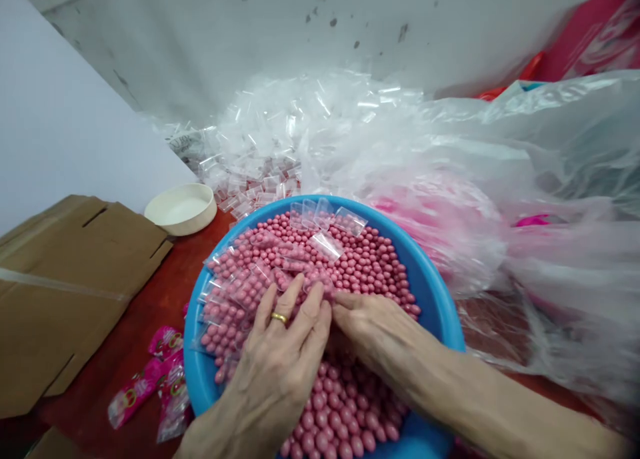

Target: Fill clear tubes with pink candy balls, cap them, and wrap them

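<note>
A blue basin [445,312] holds many glossy pink balls [327,412]. Several clear plastic packets filled with pink balls [245,289] lie along its left side. Unfilled clear packets [327,245] rest on the balls near the far rim. My left hand [283,345], with a gold ring [279,317], reaches into the middle of the basin, its fingers stretched forward against a filled packet [319,280]. Beside it, my right hand [373,325] has its fingers bent inward, touching the left fingers. The right fingertips and whatever they grip are hidden.
Clear empty packets [270,132] are heaped behind the basin. Large plastic bags [450,219] with pink contents stand at the right. Left are a white round lid [183,209], flattened cardboard [75,285] and pink wrapped packets [163,375] on the red surface [200,239].
</note>
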Motion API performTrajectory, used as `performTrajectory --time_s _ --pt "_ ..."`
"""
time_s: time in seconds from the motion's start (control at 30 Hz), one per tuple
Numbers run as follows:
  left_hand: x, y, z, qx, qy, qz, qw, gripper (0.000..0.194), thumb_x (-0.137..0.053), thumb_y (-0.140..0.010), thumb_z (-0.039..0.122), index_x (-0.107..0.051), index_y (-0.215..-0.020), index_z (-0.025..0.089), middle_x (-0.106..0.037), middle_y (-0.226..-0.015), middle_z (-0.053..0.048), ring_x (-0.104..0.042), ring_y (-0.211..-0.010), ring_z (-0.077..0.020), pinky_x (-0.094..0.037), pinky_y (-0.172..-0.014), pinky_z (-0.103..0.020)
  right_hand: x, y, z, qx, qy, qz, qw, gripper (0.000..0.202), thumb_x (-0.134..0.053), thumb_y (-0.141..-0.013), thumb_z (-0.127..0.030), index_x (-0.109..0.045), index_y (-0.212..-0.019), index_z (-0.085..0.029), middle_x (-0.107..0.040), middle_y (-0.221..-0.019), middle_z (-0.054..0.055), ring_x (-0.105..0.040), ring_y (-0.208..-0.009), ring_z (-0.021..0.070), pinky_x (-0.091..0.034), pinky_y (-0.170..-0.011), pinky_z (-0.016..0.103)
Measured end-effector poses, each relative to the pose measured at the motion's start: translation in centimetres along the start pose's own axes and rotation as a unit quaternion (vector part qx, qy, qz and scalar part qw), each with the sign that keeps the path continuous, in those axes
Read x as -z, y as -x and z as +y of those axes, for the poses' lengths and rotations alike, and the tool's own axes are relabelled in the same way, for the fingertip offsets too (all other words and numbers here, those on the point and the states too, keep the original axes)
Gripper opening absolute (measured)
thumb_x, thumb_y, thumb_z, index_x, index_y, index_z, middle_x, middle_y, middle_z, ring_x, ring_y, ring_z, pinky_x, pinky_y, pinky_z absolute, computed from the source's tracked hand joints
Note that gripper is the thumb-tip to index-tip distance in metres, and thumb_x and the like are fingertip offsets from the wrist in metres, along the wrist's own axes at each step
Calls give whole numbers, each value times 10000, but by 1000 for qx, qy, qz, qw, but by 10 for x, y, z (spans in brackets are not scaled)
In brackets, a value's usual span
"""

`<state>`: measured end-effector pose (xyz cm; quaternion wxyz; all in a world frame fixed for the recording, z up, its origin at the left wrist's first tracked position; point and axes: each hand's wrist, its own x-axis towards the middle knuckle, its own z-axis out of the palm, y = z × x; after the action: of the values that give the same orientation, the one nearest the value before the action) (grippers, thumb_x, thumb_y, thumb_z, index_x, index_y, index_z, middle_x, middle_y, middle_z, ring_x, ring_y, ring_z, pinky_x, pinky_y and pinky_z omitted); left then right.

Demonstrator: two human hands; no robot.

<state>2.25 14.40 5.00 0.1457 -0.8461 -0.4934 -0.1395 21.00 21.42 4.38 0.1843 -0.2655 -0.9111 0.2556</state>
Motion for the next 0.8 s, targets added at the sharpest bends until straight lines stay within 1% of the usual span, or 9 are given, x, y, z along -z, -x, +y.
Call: performTrajectory --time_s 0.13,0.27,0.37,0.43,0.5,0.57,0.63,0.73,0.8 --pt "-4 0 -1 2 -5 0 1000 368 -324 -905 46 -602 -1139 110 -601 -1278 -116 -460 -1244 -323 -388 -1011 -522 19 -25 22 -28 49 25 998 264 -408 -924 -275 -557 -725 -186 -583 -693 35 -522 -617 163 -395 -608 290" --pt "-5 -1 -4 -1 -7 10 1000 243 -450 -903 117 -623 -1074 126 -630 -1242 -109 -521 -1188 -327 -426 -975 -538 10 -51 41 -14 148 113 982 237 -343 -918 -167 -573 -884 -118 -604 -852 113 -541 -784 218 -405 -728 339" --pt "-8 -2 -5 1 -8 13 1000 221 -481 -899 136 -618 -1072 128 -650 -1212 -107 -553 -1153 -325 -440 -956 -553 5 -56 46 14 159 104 982 216 -359 -889 -105 -560 -970 -105 -606 -933 115 -533 -850 204 -413 -784 322" --pt "-9 -1 -6 3 -10 14 1000 221 -489 -897 143 -615 -1077 129 -655 -1202 -107 -557 -1150 -320 -444 -953 -552 11 -52 45 20 165 108 980 196 -390 -882 -115 -566 -966 -102 -603 -924 112 -528 -840 203 -414 -772 320" --pt "-10 -1 -7 -10 -15 17 1000 234 -497 -892 154 -612 -1094 126 -658 -1195 -107 -560 -1145 -318 -448 -950 -546 22 -45 39 1 213 88 973 183 -425 -854 -113 -595 -923 -113 -597 -867 111 -523 -779 217 -413 -681 327" --pt "-11 0 -9 -24 -22 17 999 248 -493 -888 154 -614 -1103 127 -657 -1193 -108 -560 -1143 -310 -449 -953 -537 29 -37 29 -53 338 12 940 188 -468 -780 -61 -630 -825 -145 -592 -815 115 -522 -726 235 -382 -558 319" --pt "-12 -1 -10 -24 -27 16 999 246 -492 -885 156 -624 -1092 133 -659 -1186 -110 -562 -1140 -300 -446 -961 -528 26 -30 18 -90 391 -16 916 239 -449 -716 22 -623 -667 -134 -591 -800 166 -525 -736 275 -365 -517 339" --pt "-12 -1 -10 -28 -25 17 999 234 -502 -880 158 -627 -1076 131 -667 -1169 -114 -568 -1131 -296 -446 -961 -527 10 -20 11 -66 305 -75 947 264 -448 -763 27 -606 -629 -137 -605 -831 179 -537 -792 278 -419 -552 354" --pt "-12 -1 -10 -29 -21 19 999 227 -506 -878 154 -622 -1071 125 -673 -1157 -113 -571 -1130 -297 -449 -957 -526 2 -15 15 -43 222 -99 969 193 -506 -829 -61 -614 -693 -145 -623 -897 136 -560 -828 232 -467 -619 333"
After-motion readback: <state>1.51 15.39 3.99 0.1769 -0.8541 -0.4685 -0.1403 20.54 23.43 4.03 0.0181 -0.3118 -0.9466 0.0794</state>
